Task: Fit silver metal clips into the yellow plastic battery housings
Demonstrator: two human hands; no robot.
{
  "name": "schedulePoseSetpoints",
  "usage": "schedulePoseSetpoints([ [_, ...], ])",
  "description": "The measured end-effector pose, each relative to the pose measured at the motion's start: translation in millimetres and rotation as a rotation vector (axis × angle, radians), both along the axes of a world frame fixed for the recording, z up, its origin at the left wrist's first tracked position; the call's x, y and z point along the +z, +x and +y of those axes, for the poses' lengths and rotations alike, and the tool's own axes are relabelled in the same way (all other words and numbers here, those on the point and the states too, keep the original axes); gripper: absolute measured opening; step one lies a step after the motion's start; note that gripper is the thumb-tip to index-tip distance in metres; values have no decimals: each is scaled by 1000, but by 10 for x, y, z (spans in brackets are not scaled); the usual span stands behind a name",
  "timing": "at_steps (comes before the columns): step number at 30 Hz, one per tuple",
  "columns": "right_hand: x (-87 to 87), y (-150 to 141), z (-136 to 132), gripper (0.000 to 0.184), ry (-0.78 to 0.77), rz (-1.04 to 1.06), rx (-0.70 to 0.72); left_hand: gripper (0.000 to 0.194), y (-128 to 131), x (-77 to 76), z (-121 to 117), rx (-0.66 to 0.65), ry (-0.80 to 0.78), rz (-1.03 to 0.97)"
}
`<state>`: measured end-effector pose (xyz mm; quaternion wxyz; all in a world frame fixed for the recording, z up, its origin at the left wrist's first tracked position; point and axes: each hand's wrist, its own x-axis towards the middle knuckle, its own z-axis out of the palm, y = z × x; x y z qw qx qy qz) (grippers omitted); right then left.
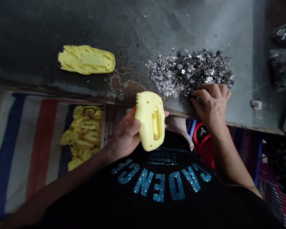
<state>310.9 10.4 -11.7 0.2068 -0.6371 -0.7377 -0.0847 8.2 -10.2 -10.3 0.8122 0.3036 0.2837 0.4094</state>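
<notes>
Worn concrete ledge stretches in front of the person, carrying a heap of small silvery metal clips just ahead of the right hand, whose fingers pinch together on a few pieces at its edge. The left hand clamps a yellow plastic toy shell against the palm. Beyond that hand lies a single yellow shell, and further left, a pile of yellow shells sits on striped cloth.

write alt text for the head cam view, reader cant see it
A person's left hand holds a yellow plastic casing with a battery compartment, while the right hand touches a pile of small metal pieces on a dark concrete ledge.
</notes>
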Motion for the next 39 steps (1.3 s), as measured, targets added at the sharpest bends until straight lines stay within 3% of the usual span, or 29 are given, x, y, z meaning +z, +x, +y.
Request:
schedulePoseSetpoints([
  [9, 122, 41, -274, 13, -84, 167, 160, 90, 22, 26, 12, -33, -11, 36],
  [15, 16, 57, -434, 17, 2, 197, 64, 82, 39, 29, 15, -34, -49, 28],
  [19, -33, 23, -406, 8, -19, 189, 61, 70, 46, 21, -1, -15, -88, 47],
  [26, 91, -40, -325, 5, 56, 188, 184, 82, 122, 40, -25, -76, -171, 78],
  [32, 64, 3, -337, 9, 14, 179, 115, 67, 101, 62, -25, -39, -166, 22],
  [39, -17, -146, -228, 16, -74, 136, 160, 72, 95, 68, -25, -12, -161, 13],
])
